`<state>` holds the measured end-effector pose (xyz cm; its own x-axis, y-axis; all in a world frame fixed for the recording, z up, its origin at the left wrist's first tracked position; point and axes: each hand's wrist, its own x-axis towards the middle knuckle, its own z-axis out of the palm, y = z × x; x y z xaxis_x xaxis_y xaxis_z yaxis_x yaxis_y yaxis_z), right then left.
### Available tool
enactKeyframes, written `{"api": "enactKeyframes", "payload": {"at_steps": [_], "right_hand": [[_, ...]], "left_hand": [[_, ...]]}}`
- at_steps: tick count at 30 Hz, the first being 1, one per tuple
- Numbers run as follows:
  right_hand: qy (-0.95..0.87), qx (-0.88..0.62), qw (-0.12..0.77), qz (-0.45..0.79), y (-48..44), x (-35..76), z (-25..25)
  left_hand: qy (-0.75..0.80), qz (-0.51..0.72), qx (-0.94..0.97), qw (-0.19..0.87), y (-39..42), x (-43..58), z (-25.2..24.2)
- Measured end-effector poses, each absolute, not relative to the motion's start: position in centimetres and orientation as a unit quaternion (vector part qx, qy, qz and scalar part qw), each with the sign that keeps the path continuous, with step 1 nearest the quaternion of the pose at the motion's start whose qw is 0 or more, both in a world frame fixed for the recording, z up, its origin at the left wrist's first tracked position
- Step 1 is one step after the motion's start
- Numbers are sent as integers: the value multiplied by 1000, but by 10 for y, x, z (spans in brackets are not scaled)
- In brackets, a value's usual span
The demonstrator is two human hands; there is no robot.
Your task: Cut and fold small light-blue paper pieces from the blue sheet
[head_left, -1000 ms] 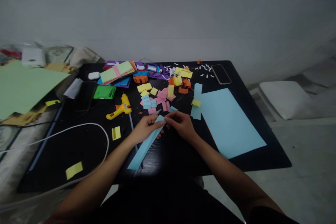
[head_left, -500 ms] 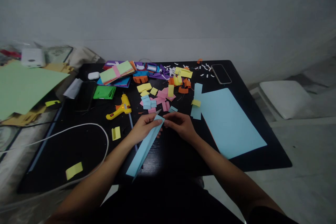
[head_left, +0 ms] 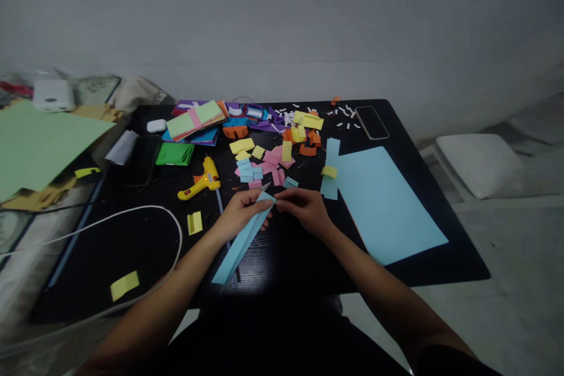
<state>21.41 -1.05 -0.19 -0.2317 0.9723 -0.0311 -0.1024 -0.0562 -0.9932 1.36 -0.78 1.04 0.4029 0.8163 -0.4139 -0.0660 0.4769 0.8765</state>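
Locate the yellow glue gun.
In the head view, the yellow glue gun lies left of centre on the black table, between the green papers and the left hand.

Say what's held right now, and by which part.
A light-blue paper strip: the left hand holds it near its far end, thumb on top. The right hand has fingers at that end's corner; whether they pinch it is unclear.
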Motion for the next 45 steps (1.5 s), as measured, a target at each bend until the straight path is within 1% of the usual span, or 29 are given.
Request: {"api": "enactKeyframes", "payload": {"at_steps": [6,14,32,45], "right_hand": [[-465,-404,475,628,-10,213,-1],[-441,-389,476,654,-10,213,-2],[-471,-391,466,639,-7,213,-6],[-474,-417,485,605,-7,213,-9]], "left_hand": [[459,308,412,725,-8,13,9],[459,305,412,725,-6,13,9],[462,305,412,723,-6,15,8],[466,304,412,722,-6,15,8]]}}
